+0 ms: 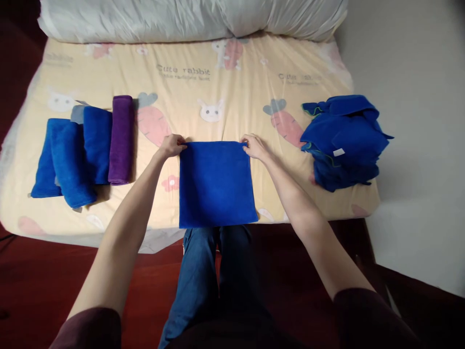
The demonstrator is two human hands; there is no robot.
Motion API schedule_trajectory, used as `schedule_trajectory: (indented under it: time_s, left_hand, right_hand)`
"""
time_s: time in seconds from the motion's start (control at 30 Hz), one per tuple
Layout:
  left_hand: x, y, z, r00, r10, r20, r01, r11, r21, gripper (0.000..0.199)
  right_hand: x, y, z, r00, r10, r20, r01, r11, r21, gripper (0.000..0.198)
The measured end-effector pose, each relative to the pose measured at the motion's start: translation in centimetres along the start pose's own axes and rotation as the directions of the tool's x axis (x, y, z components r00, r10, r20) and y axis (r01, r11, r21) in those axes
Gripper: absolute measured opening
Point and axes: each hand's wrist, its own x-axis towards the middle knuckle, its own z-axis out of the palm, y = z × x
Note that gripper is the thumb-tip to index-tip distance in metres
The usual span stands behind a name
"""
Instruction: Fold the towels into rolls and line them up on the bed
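A blue towel (pixel 217 183) lies spread out as a near-square at the front edge of the bed, in front of my knees. Its far left corner is pinched in my left hand (pixel 172 146). At the far right corner, my right hand (pixel 253 146) grips the cloth between thumb and fingers. The towel's near edge reaches the mattress edge. To the left are several rolled towels: blue ones (pixel 70 165) partly overlapping, and a purple one (pixel 121 140) beside them. A loose heap of crumpled blue towels (pixel 345 138) with a small white tag sits on the right.
The bed (pixel 218 87) has a pale yellow sheet printed with rabbits and carrots. A bulky white-grey quilt (pixel 145 19) runs along its far side. A pale wall (pixel 410 145) stands at the right, and dark red floor (pixel 145 300) shows below.
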Motion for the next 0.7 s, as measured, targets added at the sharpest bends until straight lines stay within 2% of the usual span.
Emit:
schedule_trajectory:
  time_s: [0.07,0.17,0.3,0.43,0.63,0.7]
  left_hand:
    - [-0.4,0.0,-0.4,1.000,0.028,-0.002,-0.028,0.998,-0.060,0.018]
    - [-1.2,0.0,-0.9,0.999,0.048,0.025,-0.044,0.988,-0.146,0.024]
    - [-1.6,0.1,-1.5,0.997,0.052,0.057,-0.044,0.989,-0.139,0.026]
    - [-1.5,0.5,-1.9,0.988,0.126,0.091,-0.119,0.990,-0.079,0.029]
    - [-0.9,0.6,-2.1,0.979,0.166,0.119,-0.158,0.985,-0.074,0.024]
    - [-0.4,0.4,-1.9,0.988,0.144,0.063,-0.139,0.987,-0.078,0.019]
  right_hand:
    - [0.0,0.0,-0.2,1.000,0.000,0.009,0.000,0.999,0.046,0.018]
    - [-0.1,0.1,-0.7,0.996,0.086,0.027,-0.089,0.989,0.116,0.008]
    - [0.0,0.4,-1.2,0.980,0.194,0.044,-0.199,0.953,0.230,0.012]
    - [0.4,0.6,-1.0,0.968,0.241,0.071,-0.251,0.903,0.349,0.008]
    - [0.8,1.4,-0.7,0.957,0.261,0.125,-0.289,0.836,0.466,0.018]
    - [0.9,1.7,-0.6,0.964,0.241,0.112,-0.265,0.847,0.461,0.019]
